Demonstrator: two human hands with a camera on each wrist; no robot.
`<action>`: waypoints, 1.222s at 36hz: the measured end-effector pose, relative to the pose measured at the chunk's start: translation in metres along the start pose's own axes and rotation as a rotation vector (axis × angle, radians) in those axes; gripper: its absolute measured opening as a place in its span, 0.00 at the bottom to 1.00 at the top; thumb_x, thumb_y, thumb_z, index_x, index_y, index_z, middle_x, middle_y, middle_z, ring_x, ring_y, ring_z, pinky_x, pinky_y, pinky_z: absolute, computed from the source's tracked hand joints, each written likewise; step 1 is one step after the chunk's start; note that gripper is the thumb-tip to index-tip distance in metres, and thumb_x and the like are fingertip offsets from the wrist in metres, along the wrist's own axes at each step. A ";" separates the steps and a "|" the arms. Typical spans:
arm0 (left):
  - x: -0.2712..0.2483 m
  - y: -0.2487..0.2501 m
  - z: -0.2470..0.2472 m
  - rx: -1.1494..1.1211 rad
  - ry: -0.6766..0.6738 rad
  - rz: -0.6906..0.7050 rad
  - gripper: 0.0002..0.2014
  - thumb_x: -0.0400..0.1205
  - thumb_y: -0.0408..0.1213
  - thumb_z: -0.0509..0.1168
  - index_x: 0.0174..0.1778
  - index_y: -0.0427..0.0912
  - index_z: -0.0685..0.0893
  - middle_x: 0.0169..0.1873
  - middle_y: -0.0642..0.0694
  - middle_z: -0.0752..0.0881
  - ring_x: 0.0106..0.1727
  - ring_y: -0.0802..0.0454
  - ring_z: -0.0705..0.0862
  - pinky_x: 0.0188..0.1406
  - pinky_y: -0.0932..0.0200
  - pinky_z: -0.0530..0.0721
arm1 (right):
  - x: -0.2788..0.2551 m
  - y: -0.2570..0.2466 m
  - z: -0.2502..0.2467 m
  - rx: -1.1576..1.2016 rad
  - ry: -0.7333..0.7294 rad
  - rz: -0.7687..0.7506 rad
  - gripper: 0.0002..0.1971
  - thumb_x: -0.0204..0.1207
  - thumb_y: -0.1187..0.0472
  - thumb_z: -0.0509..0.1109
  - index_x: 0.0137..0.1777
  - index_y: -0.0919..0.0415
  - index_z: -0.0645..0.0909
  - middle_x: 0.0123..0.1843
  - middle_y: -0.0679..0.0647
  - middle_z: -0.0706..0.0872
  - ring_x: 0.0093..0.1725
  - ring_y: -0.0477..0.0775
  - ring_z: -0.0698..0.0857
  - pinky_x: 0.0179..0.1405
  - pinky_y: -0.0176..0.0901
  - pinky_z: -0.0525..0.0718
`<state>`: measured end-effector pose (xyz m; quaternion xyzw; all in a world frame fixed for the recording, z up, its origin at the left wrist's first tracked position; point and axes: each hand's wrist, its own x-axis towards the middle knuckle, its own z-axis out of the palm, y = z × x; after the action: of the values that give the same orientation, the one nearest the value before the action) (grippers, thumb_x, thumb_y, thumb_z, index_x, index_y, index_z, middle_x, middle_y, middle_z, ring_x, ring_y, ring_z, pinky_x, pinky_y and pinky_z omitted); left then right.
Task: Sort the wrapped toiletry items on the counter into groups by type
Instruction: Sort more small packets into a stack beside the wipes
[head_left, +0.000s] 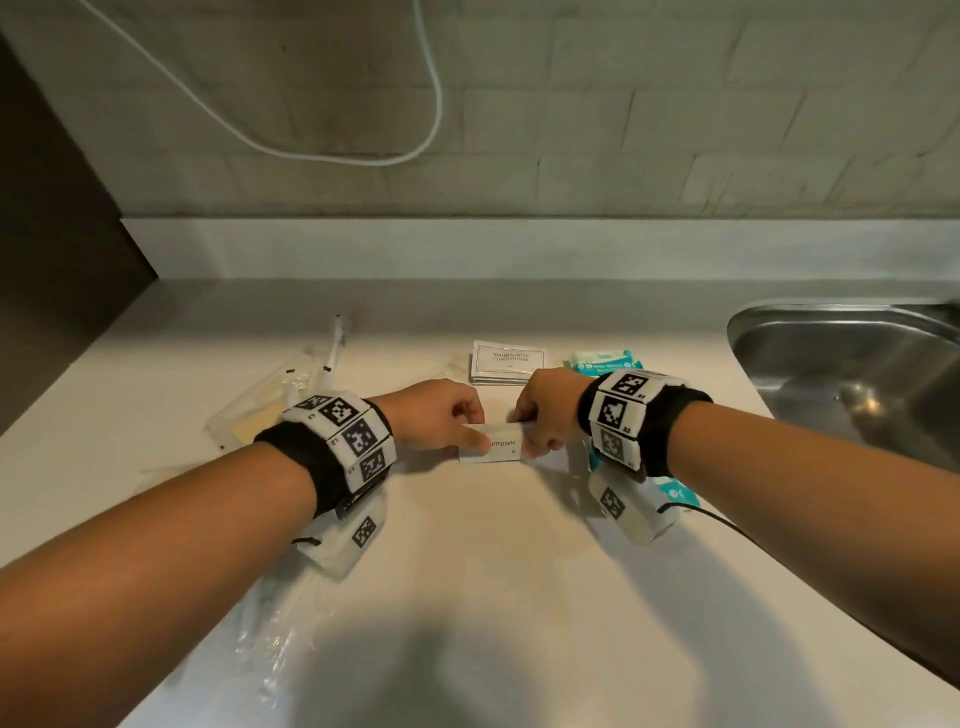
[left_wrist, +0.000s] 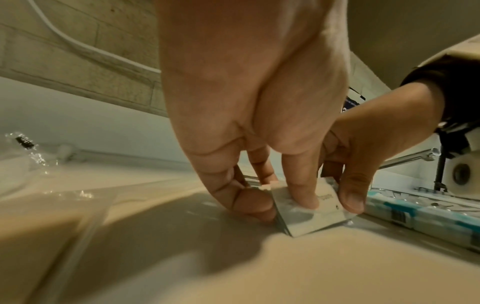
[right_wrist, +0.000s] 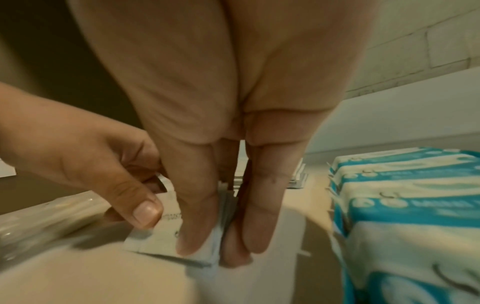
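A small stack of white toothpaste sachets (head_left: 496, 447) stands on edge on the pale counter (head_left: 467, 571) at the middle. My left hand (head_left: 441, 418) pinches its left end, thumb in front and fingers behind. My right hand (head_left: 545, 415) pinches the right end the same way. The left wrist view shows the sachets (left_wrist: 311, 214) tilted on the counter between both thumbs. The right wrist view shows their stacked edges (right_wrist: 207, 246). Behind lie shampoo sachets (head_left: 506, 361) in a pile. Teal wipe packs (head_left: 605, 364) sit to the right, close in the right wrist view (right_wrist: 405, 205).
Clear-wrapped toothbrushes (head_left: 332, 353) and flat clear packets (head_left: 254, 415) lie at the left. More clear wrapping (head_left: 275, 639) lies near the front edge under my left forearm. A steel sink (head_left: 852, 374) is at the right. A white cable (head_left: 363, 156) hangs on the tiled wall.
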<state>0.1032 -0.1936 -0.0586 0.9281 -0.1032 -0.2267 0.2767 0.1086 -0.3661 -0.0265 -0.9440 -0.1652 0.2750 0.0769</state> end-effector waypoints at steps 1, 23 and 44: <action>0.002 -0.001 0.000 0.011 0.017 -0.007 0.11 0.73 0.45 0.77 0.45 0.48 0.84 0.44 0.49 0.86 0.43 0.53 0.82 0.46 0.58 0.81 | 0.002 0.000 -0.001 0.000 -0.002 0.004 0.16 0.70 0.63 0.79 0.59 0.57 0.89 0.47 0.54 0.93 0.34 0.45 0.84 0.41 0.34 0.84; -0.002 0.010 0.006 0.372 0.062 0.119 0.24 0.71 0.45 0.77 0.61 0.42 0.80 0.48 0.51 0.73 0.47 0.50 0.76 0.44 0.60 0.74 | 0.006 -0.018 0.018 -0.302 0.076 -0.075 0.28 0.69 0.54 0.77 0.68 0.59 0.76 0.59 0.55 0.83 0.56 0.58 0.85 0.50 0.46 0.86; 0.030 0.025 0.000 0.389 0.077 0.120 0.14 0.68 0.39 0.75 0.47 0.39 0.86 0.37 0.43 0.86 0.39 0.44 0.82 0.36 0.56 0.80 | 0.018 -0.007 -0.004 -0.416 0.101 0.012 0.16 0.75 0.53 0.73 0.59 0.60 0.83 0.54 0.56 0.87 0.44 0.56 0.80 0.46 0.44 0.81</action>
<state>0.1278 -0.2238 -0.0549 0.9643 -0.1896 -0.1497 0.1089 0.1233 -0.3537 -0.0304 -0.9531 -0.2086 0.1880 -0.1131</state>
